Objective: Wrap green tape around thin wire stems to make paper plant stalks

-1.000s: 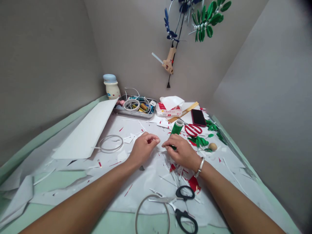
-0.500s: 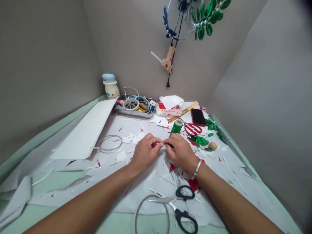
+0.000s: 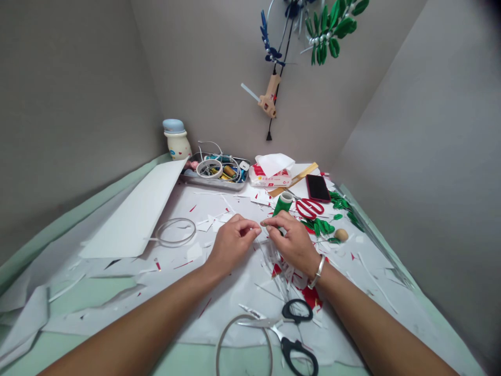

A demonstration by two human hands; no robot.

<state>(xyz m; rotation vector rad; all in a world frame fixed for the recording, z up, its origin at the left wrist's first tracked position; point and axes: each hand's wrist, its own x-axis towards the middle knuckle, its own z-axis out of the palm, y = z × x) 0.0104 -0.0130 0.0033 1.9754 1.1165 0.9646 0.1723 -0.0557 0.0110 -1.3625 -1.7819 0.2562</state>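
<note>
As my left hand (image 3: 234,243) and right hand (image 3: 295,244) pinch something too thin to see, a tilted green tape roll (image 3: 282,205) stands just beyond the right.

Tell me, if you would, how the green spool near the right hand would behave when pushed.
The green spool looks tall and narrow, so a push would probably tip it. Its round side suggests it would then roll.

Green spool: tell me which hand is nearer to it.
Right. The right hand sits just in front of the green spool; the left hand is farther away, to the spool's left and closer to the person.
</note>
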